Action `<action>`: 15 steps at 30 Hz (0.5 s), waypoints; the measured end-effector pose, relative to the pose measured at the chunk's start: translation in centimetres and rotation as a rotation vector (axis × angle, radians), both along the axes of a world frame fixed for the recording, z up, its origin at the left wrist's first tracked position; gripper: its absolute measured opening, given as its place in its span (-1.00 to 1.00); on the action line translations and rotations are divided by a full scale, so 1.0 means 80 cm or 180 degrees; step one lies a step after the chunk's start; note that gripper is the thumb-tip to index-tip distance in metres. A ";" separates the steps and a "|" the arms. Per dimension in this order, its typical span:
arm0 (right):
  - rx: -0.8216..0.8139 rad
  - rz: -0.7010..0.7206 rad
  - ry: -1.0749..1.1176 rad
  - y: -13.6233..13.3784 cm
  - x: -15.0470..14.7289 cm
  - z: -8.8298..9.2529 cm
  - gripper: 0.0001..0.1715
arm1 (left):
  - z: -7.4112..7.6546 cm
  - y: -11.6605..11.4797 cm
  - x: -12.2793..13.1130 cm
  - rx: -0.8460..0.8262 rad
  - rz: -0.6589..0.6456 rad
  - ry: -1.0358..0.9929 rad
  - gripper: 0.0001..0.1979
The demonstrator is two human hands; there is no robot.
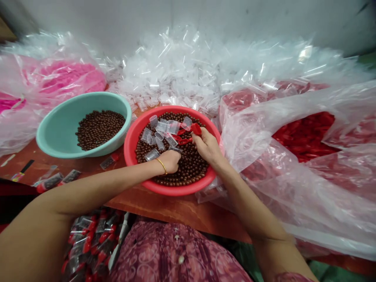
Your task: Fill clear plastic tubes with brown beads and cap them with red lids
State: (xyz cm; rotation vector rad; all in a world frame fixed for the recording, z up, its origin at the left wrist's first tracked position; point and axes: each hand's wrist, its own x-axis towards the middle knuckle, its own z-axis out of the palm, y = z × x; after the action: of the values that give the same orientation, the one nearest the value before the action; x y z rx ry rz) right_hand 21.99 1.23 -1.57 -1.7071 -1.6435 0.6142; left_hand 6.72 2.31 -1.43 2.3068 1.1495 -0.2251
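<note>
My left hand [169, 161], with a gold bracelet at the wrist, is closed low over the brown beads [190, 164] in a red basin [173, 190]. A clear plastic tube [175, 149] shows at its fingers, mostly hidden by the hand. At the basin's right side, my right hand [208, 147] pinches a red cap [196, 129] between thumb and fingers. Several loose clear tubes [161, 126] and more red caps [184, 140] lie on the beads between and beyond my hands.
Left of the red basin stands a teal basin [55, 125] holding more brown beads. Clear tubes [176, 74] are heaped behind. A plastic bag of red caps [305, 133] is on the right, pink bags [67, 78] at left. Filled tubes [94, 239] lie below the table edge.
</note>
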 end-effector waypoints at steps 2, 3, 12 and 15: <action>0.0039 -0.0023 0.0301 0.001 0.002 -0.002 -0.71 | -0.008 0.011 0.008 -0.0062 0.0179 -0.0290 -0.86; 0.0010 -0.0035 0.0463 0.002 0.002 -0.002 -0.73 | -0.011 0.017 0.011 -0.0097 0.0247 -0.0418 -0.85; -0.0463 -0.0018 0.2181 -0.002 0.001 0.008 -0.82 | 0.008 0.023 -0.020 -0.1817 0.1139 -0.3023 -0.75; -0.0346 0.0017 0.1970 -0.005 -0.004 0.011 -0.82 | 0.019 0.013 -0.034 -0.2121 0.1219 -0.3349 -0.65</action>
State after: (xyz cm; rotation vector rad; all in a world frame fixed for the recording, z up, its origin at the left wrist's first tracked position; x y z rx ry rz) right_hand 21.71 0.81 -0.67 -1.3872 -1.1862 1.1192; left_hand 4.00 3.34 0.12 1.2479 0.7389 0.5988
